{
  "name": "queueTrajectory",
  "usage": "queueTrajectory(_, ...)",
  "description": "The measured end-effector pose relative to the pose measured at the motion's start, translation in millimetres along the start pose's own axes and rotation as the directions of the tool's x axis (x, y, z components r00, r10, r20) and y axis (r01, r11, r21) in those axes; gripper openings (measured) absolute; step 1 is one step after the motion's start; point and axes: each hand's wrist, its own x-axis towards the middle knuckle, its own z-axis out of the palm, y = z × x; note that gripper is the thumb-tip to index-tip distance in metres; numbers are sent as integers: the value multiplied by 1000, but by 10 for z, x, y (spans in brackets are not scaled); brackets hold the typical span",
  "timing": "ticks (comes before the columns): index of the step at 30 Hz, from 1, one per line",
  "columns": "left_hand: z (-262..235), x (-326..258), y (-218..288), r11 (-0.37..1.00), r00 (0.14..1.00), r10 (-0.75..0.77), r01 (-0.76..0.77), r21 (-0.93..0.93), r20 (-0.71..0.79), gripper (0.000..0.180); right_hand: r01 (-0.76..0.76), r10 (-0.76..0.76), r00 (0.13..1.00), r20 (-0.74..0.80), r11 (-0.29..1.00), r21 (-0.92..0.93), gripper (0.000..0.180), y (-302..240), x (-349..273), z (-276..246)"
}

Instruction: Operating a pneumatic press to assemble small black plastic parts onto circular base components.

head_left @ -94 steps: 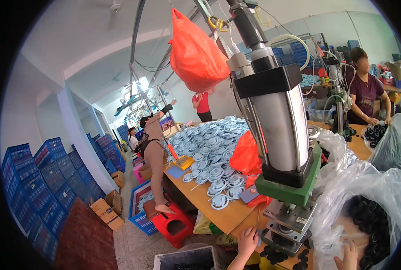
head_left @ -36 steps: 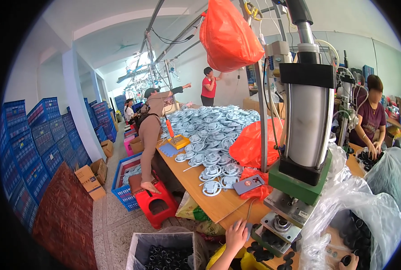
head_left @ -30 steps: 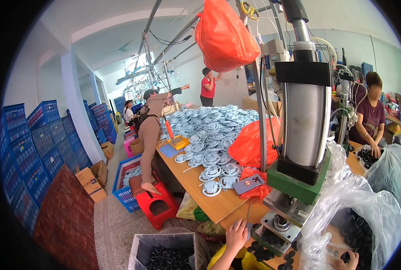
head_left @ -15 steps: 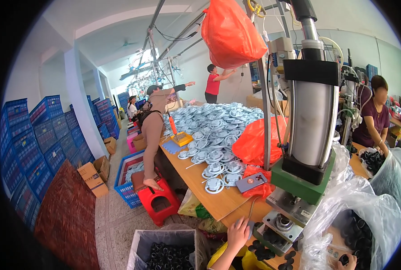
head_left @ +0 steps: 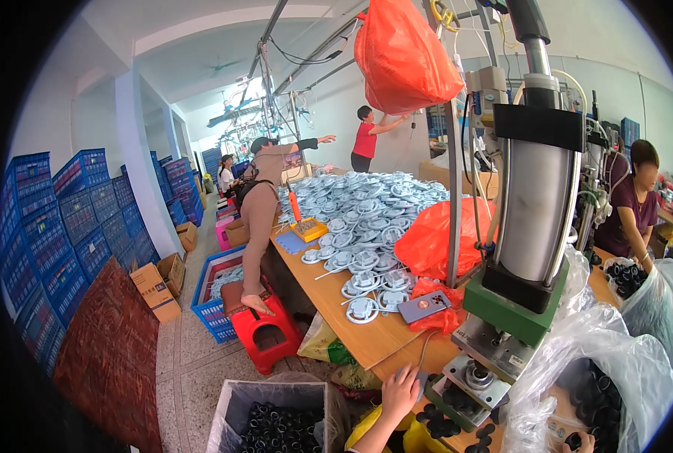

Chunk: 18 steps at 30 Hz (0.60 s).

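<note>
My left hand (head_left: 400,394) is at the table edge, left of a pneumatic press (head_left: 536,204). Its fingers are stretched out and slightly apart, beside a small grey piece with a cable (head_left: 422,383). At the lower right edge, my right hand (head_left: 584,442), partly cut off, has its fingers on a black round part (head_left: 574,440). Loose black round parts (head_left: 438,423) lie between my hands, under and before the metal die (head_left: 477,375) of the press. More black parts (head_left: 599,396) fill a clear plastic bag (head_left: 638,355) on the right.
A heap of light-blue ring-shaped parts (head_left: 366,200) covers the far table, with a phone (head_left: 425,305) and red bags (head_left: 434,240) nearby. A lined bin of black parts (head_left: 283,430) stands below left, near a red stool (head_left: 264,332). Other people work around; blue crates (head_left: 72,226) line the left.
The view has shifted slightly, so the press and hanging red bag appear farther right. My left hand stays in nearly the same place; my right hand sits slightly lower in the picture.
</note>
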Motion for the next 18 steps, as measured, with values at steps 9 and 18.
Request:
queueTrajectory(9, -20, 26, 24, 1000, 1000, 4, -4, -1, 7, 35, -14, 14, 1000, 18, 1000, 14, 45, -56, 14, -16)
queueTrajectory(18, -3, 19, 2, 1000, 1000, 24, -24, 6, -11, 35, 33, -33, 999, -2, 998, 44, 41, -47, -20, -8)
